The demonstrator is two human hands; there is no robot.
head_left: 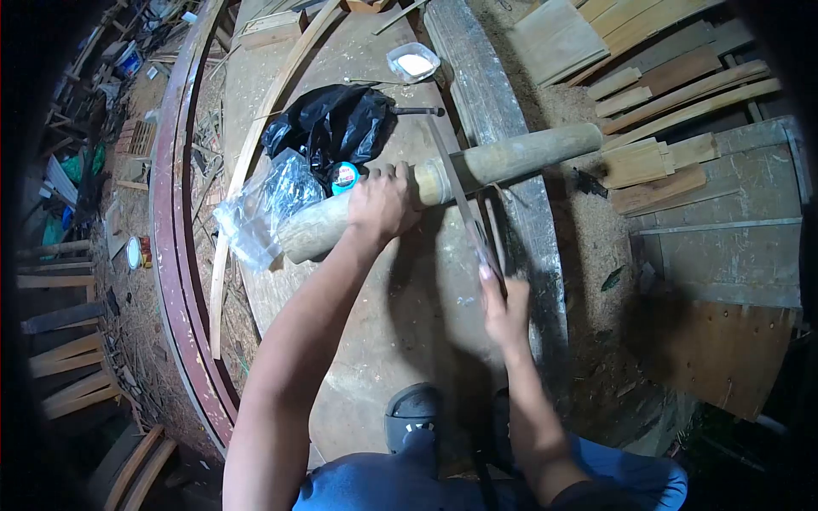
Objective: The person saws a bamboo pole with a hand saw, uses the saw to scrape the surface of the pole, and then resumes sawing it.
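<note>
A thick bamboo pole [528, 158] lies slantwise across the plywood board [366, 315]. My left hand [381, 204] is wrapped over the pole left of its ringed joint, pressing on it from above. In my right hand [504, 308] is the handle of a handsaw [460, 194]. Its long narrow blade crosses the pole just right of the joint; how deep it sits in the bamboo cannot be made out. Close to my left fingers stands a small round tub with a turquoise lid [344, 177]. A clear plastic bag [277, 204] touches the pole's left end.
Beyond the pole lie a black plastic bag [332, 123] and a clear container with white contents [414, 63]. A thick weathered plank [490, 94] runs along the right. My sandalled foot [414, 413] rests on the board. Wood offcuts [652, 166] and sawdust cover the ground.
</note>
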